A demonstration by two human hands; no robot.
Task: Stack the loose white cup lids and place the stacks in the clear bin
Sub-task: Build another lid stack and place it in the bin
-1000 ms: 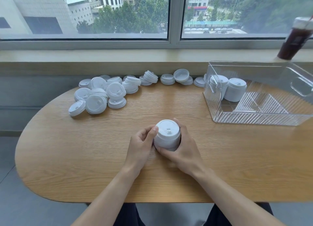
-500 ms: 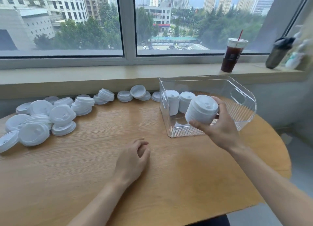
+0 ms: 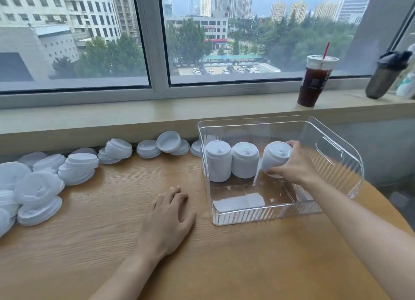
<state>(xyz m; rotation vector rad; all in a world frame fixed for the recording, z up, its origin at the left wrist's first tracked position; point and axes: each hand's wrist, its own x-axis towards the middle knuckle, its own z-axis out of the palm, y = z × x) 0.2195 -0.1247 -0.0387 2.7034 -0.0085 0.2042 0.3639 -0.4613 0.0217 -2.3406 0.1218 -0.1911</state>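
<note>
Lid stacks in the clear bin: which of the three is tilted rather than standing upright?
The rightmost stack, gripped by the right hand, leans left; the other two stacks stand upright, untouched.

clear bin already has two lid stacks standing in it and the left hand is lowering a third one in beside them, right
Not quite: the right hand grips the third stack, not the left. The head view shows it tilted inside the clear bin, beside the two standing stacks. The left hand rests open on the table.
</note>
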